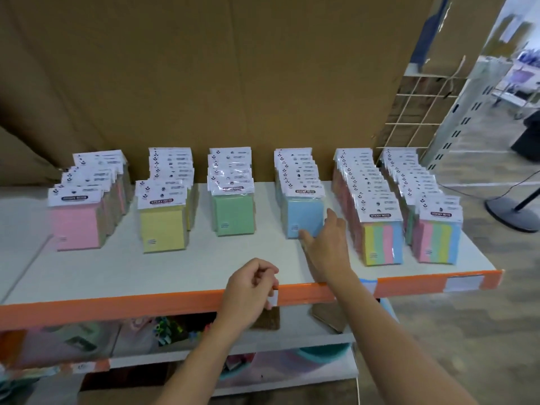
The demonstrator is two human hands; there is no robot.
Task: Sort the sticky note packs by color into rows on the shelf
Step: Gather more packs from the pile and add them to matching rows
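- The blue pack (305,217) stands at the front of the blue row (295,171) on the shelf (204,267), between the green row (232,197) and a striped row (368,209).
- The right hand (327,247) touches its lower right corner. The grip is wide and holds nothing.
- The left hand (248,290) is curled at the shelf's orange edge, by a white tag (273,301). I cannot tell if its grip holds the tag.
- The colors look sorted, so I think this step is straightening the blue row.
- Next comes a soft push or pinch, so the packs behind stay standing.
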